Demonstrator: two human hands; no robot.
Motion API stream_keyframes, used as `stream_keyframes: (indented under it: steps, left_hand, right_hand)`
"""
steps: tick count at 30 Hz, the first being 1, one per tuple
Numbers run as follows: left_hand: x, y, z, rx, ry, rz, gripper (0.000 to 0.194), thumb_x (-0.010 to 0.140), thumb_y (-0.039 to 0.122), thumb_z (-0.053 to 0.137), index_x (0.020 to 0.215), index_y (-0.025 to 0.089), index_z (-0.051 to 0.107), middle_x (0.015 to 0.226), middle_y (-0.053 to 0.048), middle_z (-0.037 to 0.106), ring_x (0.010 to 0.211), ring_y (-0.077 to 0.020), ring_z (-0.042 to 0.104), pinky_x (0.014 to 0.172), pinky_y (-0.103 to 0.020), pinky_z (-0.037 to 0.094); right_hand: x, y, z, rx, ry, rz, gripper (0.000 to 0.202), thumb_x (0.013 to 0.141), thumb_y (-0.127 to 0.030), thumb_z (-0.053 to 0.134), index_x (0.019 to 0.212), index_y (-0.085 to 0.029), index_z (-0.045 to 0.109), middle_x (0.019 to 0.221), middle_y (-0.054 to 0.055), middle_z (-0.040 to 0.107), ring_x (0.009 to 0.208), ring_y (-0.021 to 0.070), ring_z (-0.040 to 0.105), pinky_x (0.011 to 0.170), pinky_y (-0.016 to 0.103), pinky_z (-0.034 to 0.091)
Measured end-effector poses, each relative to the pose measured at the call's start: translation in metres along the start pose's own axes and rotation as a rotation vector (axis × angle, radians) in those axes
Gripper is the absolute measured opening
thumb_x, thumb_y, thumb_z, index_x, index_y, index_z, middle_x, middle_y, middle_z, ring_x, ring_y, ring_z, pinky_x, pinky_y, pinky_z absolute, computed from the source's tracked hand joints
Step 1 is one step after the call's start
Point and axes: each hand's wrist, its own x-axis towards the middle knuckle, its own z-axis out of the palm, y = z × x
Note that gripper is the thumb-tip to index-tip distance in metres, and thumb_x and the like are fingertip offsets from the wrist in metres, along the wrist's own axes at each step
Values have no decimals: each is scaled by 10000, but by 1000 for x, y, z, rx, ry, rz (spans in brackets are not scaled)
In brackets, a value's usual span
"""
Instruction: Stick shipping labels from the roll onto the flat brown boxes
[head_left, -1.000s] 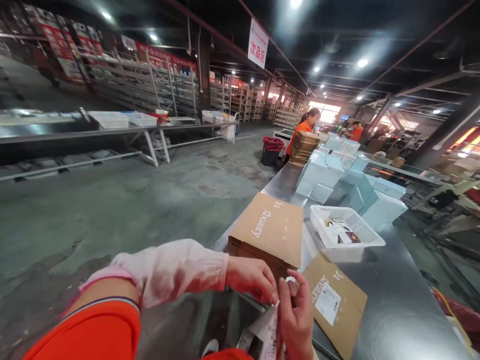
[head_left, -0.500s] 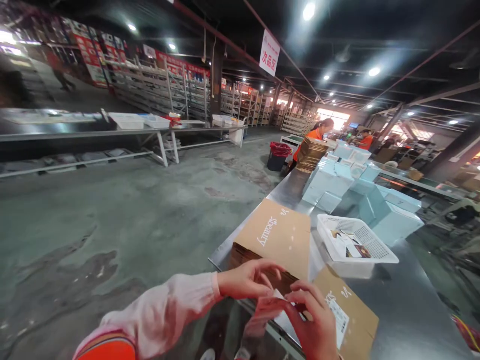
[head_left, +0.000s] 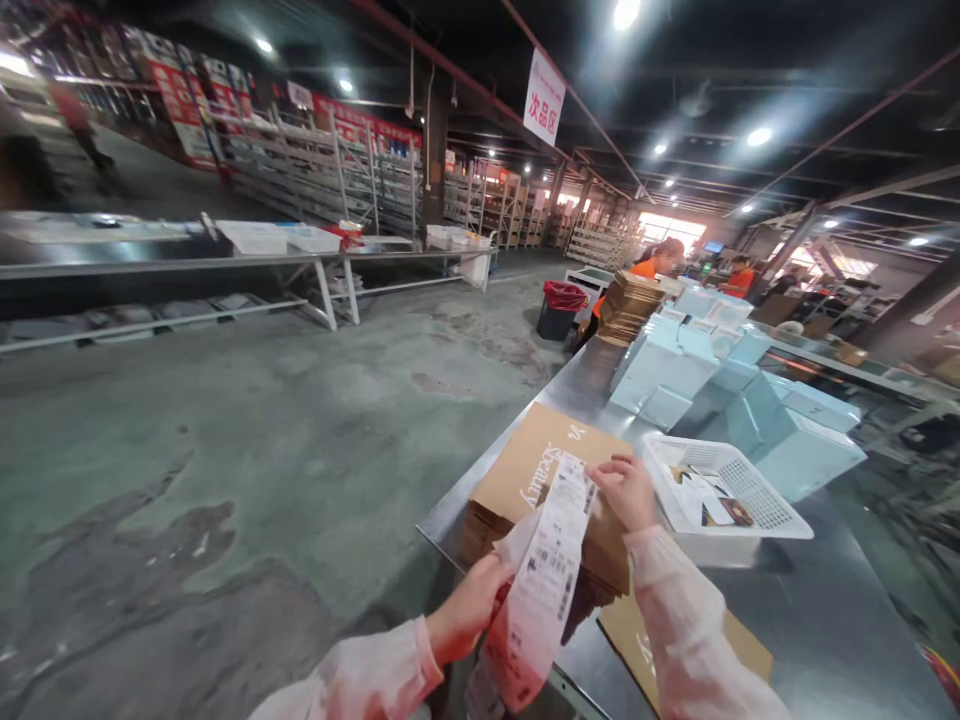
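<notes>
A long strip of white printed shipping labels (head_left: 551,560) hangs between my hands, its lower end drooping past the table edge. My left hand (head_left: 474,605) is closed on the strip's left side, lower down. Higher up, my right hand (head_left: 626,488) pinches the right edge near the top of the strip. Behind the labels lies a stack of flat brown cartons (head_left: 517,460) with white lettering. Another flat carton (head_left: 630,635) rests nearer me, partly covered by my right forearm.
A white plastic basket (head_left: 784,515) with cards in it stands right of the stack. Pale blue boxes (head_left: 664,365) are piled behind it on the metal table (head_left: 817,590). Farther back are more folded cartons (head_left: 628,305), a person in orange (head_left: 651,265) and a bin (head_left: 559,312).
My right hand has moved up and forward, stretching the label strip out over the carton stack. My left hand has come lower and nearer. The near carton's label is now hidden by my right arm.
</notes>
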Motion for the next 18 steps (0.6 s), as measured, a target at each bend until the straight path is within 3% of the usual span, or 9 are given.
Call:
stream_keyframes:
  steps: [2, 4, 5, 7, 9, 10, 12, 14, 18]
  left_hand:
    - [-2, -9, -6, 53, 49, -14, 435, 654, 589, 624, 797, 199, 492, 638, 29, 594, 592, -145, 571, 595, -263, 432]
    - [-9, -18, -18, 135, 82, -10, 480, 670, 659, 568, 822, 209, 498, 703, 1, 630, 618, -165, 588, 613, -288, 455]
    - [-15, -22, -26, 195, 98, 27, 474, 693, 660, 548, 842, 211, 515, 767, -22, 656, 682, -186, 612, 666, -311, 480]
    - [-29, -24, -42, 369, 160, 174, 408, 763, 601, 520, 878, 213, 562, 902, -64, 683, 857, -227, 629, 820, -344, 489]
    - [-43, -17, -54, 593, 218, 349, 319, 822, 508, 487, 882, 215, 598, 963, -90, 684, 942, -249, 616, 886, -360, 477]
    - [-48, -11, -57, 692, 233, 455, 290, 838, 467, 470, 881, 217, 610, 973, -99, 682, 956, -258, 612, 895, -372, 477]
    - [-51, 5, -55, 821, 251, 705, 255, 852, 393, 439, 885, 218, 621, 1011, -112, 674, 1002, -271, 604, 926, -402, 470]
    - [-45, 23, -45, 878, 288, 899, 242, 859, 333, 411, 895, 212, 618, 1082, -122, 662, 1088, -278, 581, 985, -432, 446]
    - [-3, 52, -21, 964, 365, 995, 291, 870, 229, 333, 957, 177, 606, 1215, -146, 627, 1181, -258, 555, 1035, -446, 434]
  right_hand:
    - [16, 2, 14, -105, -51, 93, 318, 734, -410, 722, 909, -145, 742, 1128, 182, 630, 1066, 305, 587, 939, 426, 447]
    - [17, 3, 23, -167, -9, 102, 564, 739, -464, 708, 1171, -105, 649, 1294, 252, 539, 1178, 390, 507, 956, 524, 406]
    - [16, 3, 27, -201, -10, 43, 662, 758, -485, 684, 1286, -104, 565, 1389, 261, 459, 1257, 412, 433, 992, 563, 359]
    - [16, 4, 32, -219, -143, -194, 676, 815, -485, 620, 1390, -169, 459, 1504, 186, 350, 1376, 369, 298, 1086, 564, 238]
    - [20, 4, 35, -160, -348, -371, 553, 851, -456, 576, 1356, -242, 506, 1490, 109, 404, 1402, 302, 286, 1134, 532, 159]
    - [22, 3, 36, -117, -409, -378, 517, 864, -456, 551, 1333, -239, 531, 1471, 113, 432, 1400, 297, 298, 1134, 543, 143]
    - [18, -2, 36, -58, -380, -292, 553, 894, -494, 474, 1323, -153, 540, 1463, 188, 417, 1404, 337, 279, 1109, 603, 129]
    - [-2, -11, 34, -25, -314, -276, 630, 875, -535, 481, 1326, -97, 529, 1464, 228, 393, 1411, 360, 248, 1109, 615, 111]
    - [-73, -19, 22, 211, -476, -652, 561, 763, -546, 637, 1252, -271, 606, 1404, 63, 522, 1349, 256, 404, 1165, 454, 191]
